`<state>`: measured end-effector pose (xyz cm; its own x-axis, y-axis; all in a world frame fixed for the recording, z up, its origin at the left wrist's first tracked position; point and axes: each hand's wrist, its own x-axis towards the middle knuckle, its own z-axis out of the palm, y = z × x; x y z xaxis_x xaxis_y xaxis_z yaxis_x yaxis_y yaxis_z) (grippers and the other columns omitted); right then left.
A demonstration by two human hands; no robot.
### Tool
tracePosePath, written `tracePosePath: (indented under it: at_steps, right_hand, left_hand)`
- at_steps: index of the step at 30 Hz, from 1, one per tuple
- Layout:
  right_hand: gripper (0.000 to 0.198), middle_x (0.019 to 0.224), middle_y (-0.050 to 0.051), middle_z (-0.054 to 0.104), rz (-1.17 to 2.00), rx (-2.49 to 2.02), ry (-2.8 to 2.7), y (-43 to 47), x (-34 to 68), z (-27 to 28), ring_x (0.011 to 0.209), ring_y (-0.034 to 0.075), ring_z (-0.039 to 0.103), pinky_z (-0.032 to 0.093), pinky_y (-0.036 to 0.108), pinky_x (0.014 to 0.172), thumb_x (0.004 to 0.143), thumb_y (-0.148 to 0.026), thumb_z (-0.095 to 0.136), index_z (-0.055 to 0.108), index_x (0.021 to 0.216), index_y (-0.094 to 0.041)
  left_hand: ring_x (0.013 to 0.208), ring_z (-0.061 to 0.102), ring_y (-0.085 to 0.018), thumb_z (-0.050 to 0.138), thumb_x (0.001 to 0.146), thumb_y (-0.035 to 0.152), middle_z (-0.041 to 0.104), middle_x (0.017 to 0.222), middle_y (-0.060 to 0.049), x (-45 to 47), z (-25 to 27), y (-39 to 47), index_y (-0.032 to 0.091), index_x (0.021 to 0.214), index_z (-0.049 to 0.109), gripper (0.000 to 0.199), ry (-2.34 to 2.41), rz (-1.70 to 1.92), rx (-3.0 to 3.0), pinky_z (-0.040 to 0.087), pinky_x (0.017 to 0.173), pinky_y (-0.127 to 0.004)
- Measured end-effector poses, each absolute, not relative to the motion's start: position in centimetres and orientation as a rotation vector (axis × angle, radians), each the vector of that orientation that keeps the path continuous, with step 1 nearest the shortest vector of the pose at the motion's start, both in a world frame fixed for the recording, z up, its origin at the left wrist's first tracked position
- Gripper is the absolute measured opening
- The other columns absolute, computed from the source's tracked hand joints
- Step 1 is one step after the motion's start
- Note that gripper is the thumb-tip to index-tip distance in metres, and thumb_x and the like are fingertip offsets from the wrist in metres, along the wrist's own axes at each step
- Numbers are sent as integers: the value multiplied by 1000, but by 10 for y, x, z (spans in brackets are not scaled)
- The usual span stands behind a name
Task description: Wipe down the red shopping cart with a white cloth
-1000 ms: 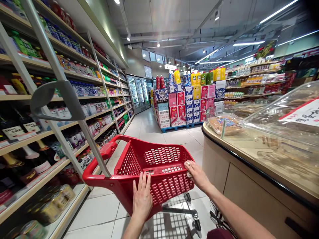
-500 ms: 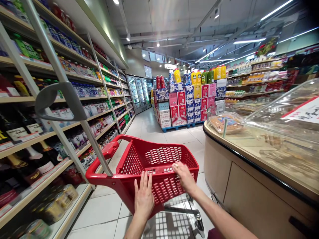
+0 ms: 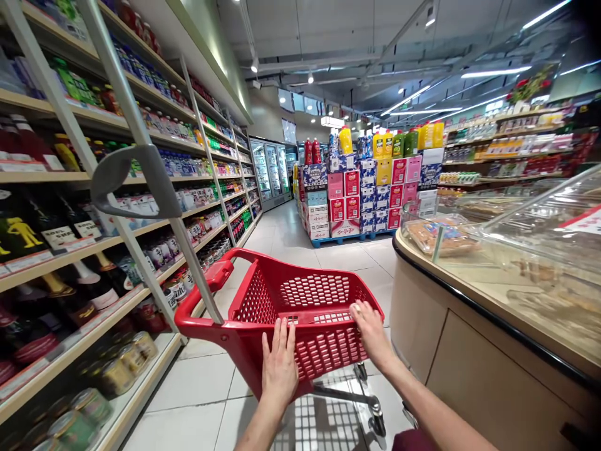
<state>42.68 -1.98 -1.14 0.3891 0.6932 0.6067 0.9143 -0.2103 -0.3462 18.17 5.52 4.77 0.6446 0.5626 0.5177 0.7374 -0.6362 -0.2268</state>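
Observation:
A red plastic shopping cart (image 3: 201,323) with perforated basket walls stands sideways in front of me, and I see nothing inside it. My left hand (image 3: 280,363) lies against its near side, fingers stretched flat up to the rim and slightly spread. Further right, my right hand (image 3: 370,329) has its fingers curled over the same rim near the corner. A grey metal pole with a grey plastic loop (image 3: 171,188) rises from the cart's left end. The cart's wheels (image 3: 375,416) show below on the right.
Drink shelves (image 3: 141,232) run along the left, close to the cart. On the right stands a curved display counter (image 3: 422,313) with clear covers and packaged food. Ahead, stacked drink boxes (image 3: 352,207) sit on a blue pallet (image 3: 338,240). Glass-door fridges (image 3: 272,169) line the back.
The right hand has slid right along the rim, towards the corner, and its fingers now curl over it. The left hand stays flat on the cart. The whole view has shifted slightly.

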Motion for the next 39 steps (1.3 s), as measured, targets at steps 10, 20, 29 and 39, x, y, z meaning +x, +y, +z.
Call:
tracePosePath:
  at_steps: [10, 20, 29, 39]
  right_hand:
    - [52, 132, 4, 42, -319, -1811, -1487, -3, 387, -2, 127, 20, 26, 31, 43, 100, 82, -7, 26, 36, 130, -23]
    - [51, 133, 7, 40, -326, -1855, -1360, -6, 397, -11, 128, 19, 24, 29, 44, 102, 82, -5, 21, 42, 126, -20]
    - [49, 134, 7, 39, -418, -1941, -1202, -27, 428, -18, 129, 21, 21, 27, 48, 102, 81, -7, 25, 42, 126, -19]
    - [48, 133, 4, 41, -370, -1945, -1258, -35, 435, -11, 127, 20, 26, 28, 47, 101, 83, -12, 26, 40, 127, -24]
  left_hand:
    - [132, 11, -23, 44, 65, 13, 25, 141, -10, 186, 45, 52, 14, 133, 27, 70, -1049, -584, -2447, 17, 104, -48]
    - [132, 10, -23, 44, 64, 10, 25, 141, -10, 189, 45, 48, 13, 132, 28, 71, -1075, -588, -2443, 19, 104, -46]
    - [132, 11, -22, 42, 63, 9, 23, 142, -9, 186, 47, 48, 15, 133, 28, 71, -1045, -567, -2471, 19, 104, -47]
    - [132, 9, -22, 42, 65, 11, 25, 142, -7, 184, 45, 51, 16, 133, 26, 71, -1013, -573, -2454, 16, 105, -47]
